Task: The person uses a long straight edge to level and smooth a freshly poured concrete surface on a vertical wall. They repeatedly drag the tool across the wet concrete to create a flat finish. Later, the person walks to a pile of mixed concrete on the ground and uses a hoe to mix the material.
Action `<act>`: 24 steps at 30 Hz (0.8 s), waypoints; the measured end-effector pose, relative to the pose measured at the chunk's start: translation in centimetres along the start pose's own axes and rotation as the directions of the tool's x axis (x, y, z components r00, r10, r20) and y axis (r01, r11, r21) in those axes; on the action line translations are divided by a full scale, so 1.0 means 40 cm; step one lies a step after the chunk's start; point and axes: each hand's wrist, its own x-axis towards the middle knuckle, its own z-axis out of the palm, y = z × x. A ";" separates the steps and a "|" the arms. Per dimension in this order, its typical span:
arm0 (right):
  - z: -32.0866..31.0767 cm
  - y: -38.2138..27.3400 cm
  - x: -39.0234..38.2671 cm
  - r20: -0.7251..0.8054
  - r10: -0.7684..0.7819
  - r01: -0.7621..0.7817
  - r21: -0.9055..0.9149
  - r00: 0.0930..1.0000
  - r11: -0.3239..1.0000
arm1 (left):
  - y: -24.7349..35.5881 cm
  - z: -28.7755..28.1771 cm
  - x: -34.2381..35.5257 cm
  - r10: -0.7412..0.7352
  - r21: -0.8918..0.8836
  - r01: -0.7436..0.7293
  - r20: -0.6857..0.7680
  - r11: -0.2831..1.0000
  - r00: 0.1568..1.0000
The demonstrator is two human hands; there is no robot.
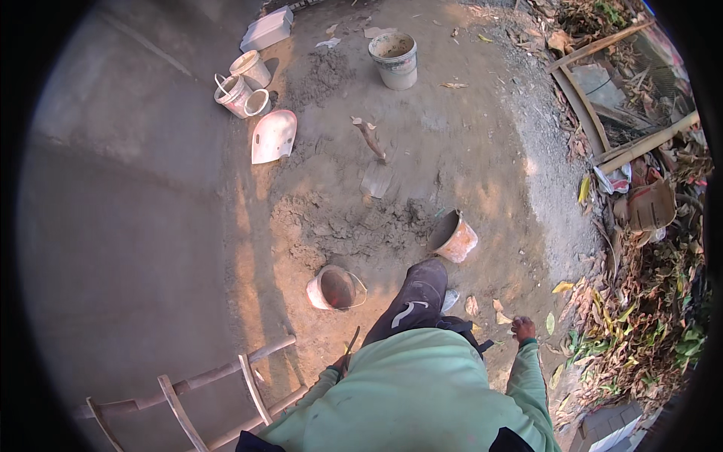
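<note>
My left hand (pixel 339 363), partly hidden by my green-clad body, grips a thin dark tool (pixel 352 339). My right hand (pixel 523 328) hangs at my right side with curled fingers; whatever it may hold is hidden. Ahead of my dark-trousered leg lies a patch of wet grey mortar (pixel 354 230). A pale bucket (pixel 320 290) lies tipped at its left end, and a stained bucket (pixel 461 241) lies tipped at its right. Beyond the mortar is a shovel (pixel 369 135) with a wooden handle and a muddy blade.
Several buckets (pixel 252 71), a white board (pixel 271 139) and a white block (pixel 267 26) lie back left, another bucket (pixel 395 71) back centre. A wooden ladder (pixel 173 399) lies lower left on grey concrete (pixel 128 241). Planks (pixel 587 105), dry leaves and debris line the right.
</note>
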 end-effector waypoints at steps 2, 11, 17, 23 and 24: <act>-0.030 -0.154 0.118 -0.017 -0.090 0.087 -0.117 0.996 0.989 | 0.055 -0.001 0.092 -0.097 -0.055 0.095 -0.045 0.994 0.994; -0.101 -0.610 0.560 0.177 -0.079 0.138 -0.351 0.981 0.926 | 0.405 -0.289 0.670 -0.611 -0.696 0.200 -0.411 0.690 0.677; -0.092 -1.021 0.765 0.211 0.016 0.054 -0.322 0.977 0.945 | 0.665 -0.522 0.960 -0.483 -0.705 -0.104 -0.577 0.701 0.659; 0.085 -1.428 1.034 0.351 0.181 -0.132 -0.159 0.919 0.978 | 1.079 -0.931 0.993 -0.351 -0.540 -0.285 -0.784 0.792 0.512; 0.132 -1.478 1.072 0.332 0.105 -0.017 -0.258 0.937 0.966 | 1.105 -0.972 1.014 -0.369 -0.555 -0.296 -0.783 0.777 0.500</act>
